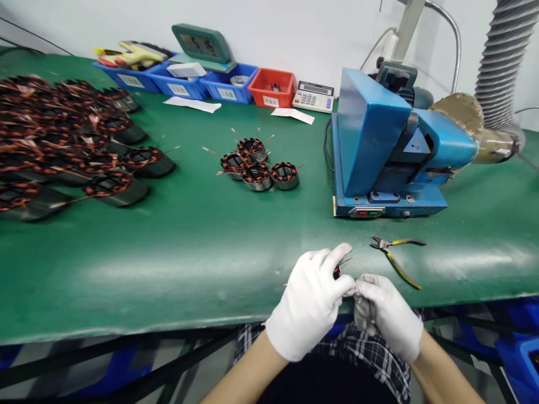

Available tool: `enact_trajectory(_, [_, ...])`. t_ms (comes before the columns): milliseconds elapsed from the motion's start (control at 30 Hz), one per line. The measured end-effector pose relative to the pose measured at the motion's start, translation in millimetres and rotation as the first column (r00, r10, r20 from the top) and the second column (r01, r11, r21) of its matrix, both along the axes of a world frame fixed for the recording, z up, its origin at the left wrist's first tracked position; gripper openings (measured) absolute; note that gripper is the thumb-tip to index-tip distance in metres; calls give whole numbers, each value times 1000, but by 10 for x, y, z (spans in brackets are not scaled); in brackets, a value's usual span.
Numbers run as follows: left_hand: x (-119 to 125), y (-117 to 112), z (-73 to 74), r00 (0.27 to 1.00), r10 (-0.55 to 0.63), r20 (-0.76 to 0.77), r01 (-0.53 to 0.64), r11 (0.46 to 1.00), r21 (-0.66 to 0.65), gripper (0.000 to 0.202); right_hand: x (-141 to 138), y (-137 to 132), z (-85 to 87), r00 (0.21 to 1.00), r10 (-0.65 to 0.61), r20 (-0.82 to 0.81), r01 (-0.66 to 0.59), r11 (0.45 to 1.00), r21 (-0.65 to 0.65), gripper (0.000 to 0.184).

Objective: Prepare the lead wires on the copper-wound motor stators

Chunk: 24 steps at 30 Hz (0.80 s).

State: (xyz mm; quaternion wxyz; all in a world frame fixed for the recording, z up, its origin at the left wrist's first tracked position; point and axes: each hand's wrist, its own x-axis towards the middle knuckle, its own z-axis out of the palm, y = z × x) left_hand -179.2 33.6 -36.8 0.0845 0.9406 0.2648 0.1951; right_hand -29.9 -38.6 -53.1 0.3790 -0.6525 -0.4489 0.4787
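My left hand [309, 297], in a white glove, is wrapped round a wound motor stator [337, 272] near the table's front edge. Most of this stator is hidden behind the fingers; a bit of copper winding and thin wire ends show. Close against it, the fingers of my gloved right hand [385, 308] are pinched together at the stator's side. What they pinch is too small and covered to make out. Just beyond my right hand, cutting pliers [383, 244] with yellow-and-black handles lie spread on the green table [189, 247].
Several stators [256, 175] stand grouped mid-table, and a large mass of them [113, 188] fills the left. A blue machine [370, 140] with a grey hose [503, 62] stands at right. Blue bins [229, 92], a red bin [273, 84], a clock [202, 44] and a calculator [314, 96] line the wall.
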Motion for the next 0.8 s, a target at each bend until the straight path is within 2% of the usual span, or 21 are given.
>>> enact_trajectory(67, [-2, 6, -17, 1000, -9, 1, 9, 1000, 14, 18, 69, 4, 47, 994, 75, -82, -82, 993, -84, 37])
enact_trajectory(133, [-2, 7, -45, 1000, -7, 23, 6, 1000, 20, 18, 141, -12, 90, 991, 92, -101, -104, 987, -124, 29])
enact_trajectory(233, [2, 1, -83, 999, 2, 41, -3, 1000, 21, 18, 159, -58, 112, 999, -21, 50, 22, 999, -25, 8])
enact_trajectory(300, [4, -2, -90, 999, 7, 49, -9, 999, 37, 18, 93, -81, 93, 984, -116, 136, 105, 991, 80, 8])
enact_trajectory(367, [4, -4, -81, 998, 10, 58, -14, 998, 59, 17, -1, -80, 63, 982, -141, 127, 129, 987, 94, 11])
enact_trajectory(467, [0, -6, -57, 999, 16, 38, -18, 997, 70, 18, -90, -35, 49, 997, -76, -4, 75, 997, -36, 29])
enact_trajectory(633, [-5, -2, -42, 999, 20, 33, -22, 999, 41, 20, 25, -1, 124, 980, 86, -180, -123, 970, -208, 31])
enact_trajectory(700, [-5, 2, -51, 999, 13, 47, -15, 999, 30, 22, 81, -36, 127, 991, 109, -73, -121, 977, -176, 22])
enact_trajectory(733, [-5, 4, -59, 998, 13, 54, -14, 999, 30, 22, 96, -60, 112, 993, 98, 59, -92, 990, -104, 17])
enact_trajectory(800, [-6, 6, -79, 998, 9, 66, -11, 999, 35, 21, 99, -104, 57, 942, 19, 335, -52, 995, 90, 10])
